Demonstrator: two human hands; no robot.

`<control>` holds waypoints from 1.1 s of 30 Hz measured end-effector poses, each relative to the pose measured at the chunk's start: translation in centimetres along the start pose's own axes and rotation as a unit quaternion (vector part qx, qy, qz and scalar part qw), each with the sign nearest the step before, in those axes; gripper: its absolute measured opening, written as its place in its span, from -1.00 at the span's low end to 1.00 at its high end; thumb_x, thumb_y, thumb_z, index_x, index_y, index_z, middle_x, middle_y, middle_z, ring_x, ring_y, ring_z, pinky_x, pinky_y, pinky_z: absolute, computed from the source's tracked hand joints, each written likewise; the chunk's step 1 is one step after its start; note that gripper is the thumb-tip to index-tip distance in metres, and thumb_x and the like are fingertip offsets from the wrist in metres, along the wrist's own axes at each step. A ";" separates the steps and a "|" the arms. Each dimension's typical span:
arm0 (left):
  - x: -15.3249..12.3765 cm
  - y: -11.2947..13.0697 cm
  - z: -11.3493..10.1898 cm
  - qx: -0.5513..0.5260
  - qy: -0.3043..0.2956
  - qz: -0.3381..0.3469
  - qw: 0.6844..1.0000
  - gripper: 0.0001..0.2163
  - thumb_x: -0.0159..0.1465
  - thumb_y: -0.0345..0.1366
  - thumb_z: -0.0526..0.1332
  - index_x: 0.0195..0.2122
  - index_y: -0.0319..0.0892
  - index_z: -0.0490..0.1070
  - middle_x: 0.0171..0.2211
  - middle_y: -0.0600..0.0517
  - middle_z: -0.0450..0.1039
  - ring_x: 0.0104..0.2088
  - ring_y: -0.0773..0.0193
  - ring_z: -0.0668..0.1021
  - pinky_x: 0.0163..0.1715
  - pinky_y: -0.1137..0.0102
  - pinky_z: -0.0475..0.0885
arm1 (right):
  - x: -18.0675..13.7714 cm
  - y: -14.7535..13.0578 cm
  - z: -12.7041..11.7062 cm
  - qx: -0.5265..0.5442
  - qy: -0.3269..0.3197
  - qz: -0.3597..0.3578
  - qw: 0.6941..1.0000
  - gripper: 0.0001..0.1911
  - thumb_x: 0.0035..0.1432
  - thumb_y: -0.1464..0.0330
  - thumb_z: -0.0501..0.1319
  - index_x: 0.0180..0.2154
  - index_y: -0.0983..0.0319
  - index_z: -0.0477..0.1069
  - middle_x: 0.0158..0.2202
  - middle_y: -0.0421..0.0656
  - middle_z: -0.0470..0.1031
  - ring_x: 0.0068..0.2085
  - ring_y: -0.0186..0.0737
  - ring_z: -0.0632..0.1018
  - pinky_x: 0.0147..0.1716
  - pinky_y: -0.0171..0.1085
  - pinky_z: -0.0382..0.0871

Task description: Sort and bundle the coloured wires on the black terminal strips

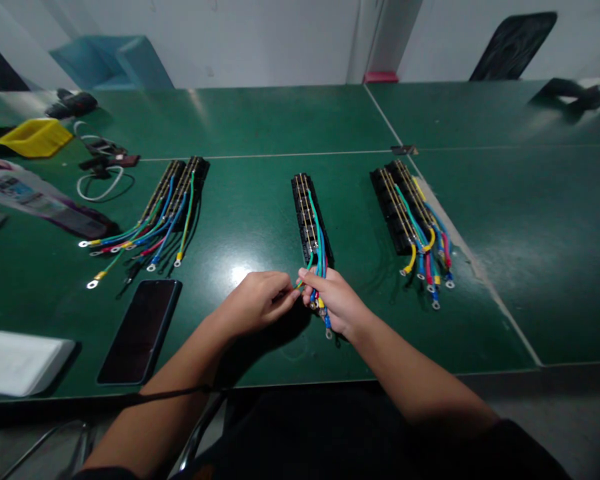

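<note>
A black terminal block (306,212) with metal strips lies lengthwise on the green table in front of me. Several coloured wires (321,247) run from it towards me, ending in ring lugs (329,328). My right hand (336,299) is closed around this bundle near the lugs. Just left of it, my left hand (261,300) pinches a green-and-yellow wire (299,285) between thumb and fingers; its end is hidden by the fingers. Two wired blocks (399,207) lie side by side on the right, and another pair (180,187) on the left.
A dark phone (141,332) and a white box (23,362) lie near the front left edge. Behind them are a lying bottle (40,197), a white cable (100,195), a yellow bin (36,137) and a power drill (71,104). A table seam (473,263) runs along the right.
</note>
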State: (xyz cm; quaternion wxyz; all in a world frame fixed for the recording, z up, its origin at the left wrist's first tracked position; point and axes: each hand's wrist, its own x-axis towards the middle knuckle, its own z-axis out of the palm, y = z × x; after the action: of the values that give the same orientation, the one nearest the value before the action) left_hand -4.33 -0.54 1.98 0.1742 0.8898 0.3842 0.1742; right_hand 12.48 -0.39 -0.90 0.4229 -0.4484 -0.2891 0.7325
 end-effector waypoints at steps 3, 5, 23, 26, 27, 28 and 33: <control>0.0 0.0 0.1 0.003 0.002 0.001 1.000 -0.77 0.33 -0.26 0.07 -0.47 -0.20 0.28 -0.59 0.12 0.27 -0.59 0.41 0.29 -0.56 0.47 0.11 | -0.1 -0.2 0.0 -0.001 0.003 0.008 1.000 -0.79 0.04 0.30 0.29 -0.48 0.26 0.31 -0.71 -0.30 0.32 -0.70 -0.45 0.33 -0.67 -0.43 0.17; 0.0 -0.1 0.2 0.016 0.004 0.005 1.000 -0.76 0.34 -0.26 0.06 -0.47 -0.19 0.27 -0.60 0.13 0.25 -0.59 0.41 0.28 -0.56 0.46 0.10 | -0.1 -0.2 0.0 0.003 0.007 0.011 1.000 -0.78 0.03 0.30 0.30 -0.48 0.26 0.31 -0.71 -0.30 0.32 -0.69 -0.45 0.33 -0.67 -0.43 0.18; -0.1 -0.3 0.4 0.047 0.018 0.014 0.999 -0.72 0.36 -0.26 0.03 -0.50 -0.19 0.24 -0.63 0.14 0.21 -0.62 0.42 0.25 -0.57 0.45 0.08 | -0.1 -0.2 0.1 0.006 0.002 0.012 1.000 -0.79 0.06 0.32 0.28 -0.47 0.27 0.30 -0.70 -0.32 0.31 -0.69 -0.46 0.35 -0.68 -0.45 0.18; -0.1 -0.2 0.3 0.041 0.013 0.010 0.999 -0.72 0.36 -0.26 0.04 -0.50 -0.20 0.26 -0.63 0.14 0.24 -0.62 0.42 0.26 -0.57 0.46 0.09 | -0.1 -0.1 0.1 0.008 0.001 0.015 1.000 -0.78 0.04 0.30 0.30 -0.46 0.26 0.30 -0.69 -0.32 0.31 -0.68 -0.45 0.35 -0.68 -0.45 0.18; -0.1 -0.2 0.2 0.035 0.016 0.010 0.999 -0.74 0.34 -0.25 0.06 -0.49 -0.20 0.29 -0.62 0.14 0.27 -0.61 0.43 0.29 -0.57 0.46 0.10 | 0.0 -0.2 0.1 0.009 0.004 0.014 1.000 -0.78 0.04 0.30 0.30 -0.46 0.26 0.30 -0.69 -0.31 0.32 -0.68 -0.45 0.35 -0.68 -0.45 0.18; -0.1 -0.3 0.1 0.028 0.022 0.011 0.999 -0.76 0.33 -0.24 0.09 -0.47 -0.21 0.31 -0.60 0.13 0.30 -0.60 0.43 0.31 -0.56 0.48 0.12 | 0.0 -0.2 0.1 0.010 0.006 0.013 1.000 -0.78 0.04 0.30 0.30 -0.46 0.26 0.30 -0.70 -0.31 0.32 -0.68 -0.45 0.35 -0.68 -0.44 0.18; -0.4 -0.2 -0.6 -0.013 0.060 0.046 0.997 -0.82 0.26 -0.18 0.21 -0.29 -0.21 0.40 -0.52 0.11 0.39 -0.53 0.41 0.39 -0.51 0.50 0.21 | 0.0 -0.3 -0.2 0.040 -0.001 0.026 0.999 -0.72 -0.01 0.27 0.33 -0.51 0.25 0.27 -0.72 -0.30 0.30 -0.68 -0.44 0.34 -0.66 -0.43 0.21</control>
State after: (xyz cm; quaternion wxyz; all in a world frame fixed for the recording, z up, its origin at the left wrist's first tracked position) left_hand -4.96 -0.57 2.34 0.1541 0.8923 0.3501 0.2399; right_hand 12.78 -0.25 -0.71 0.4212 -0.4373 -0.2486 0.7546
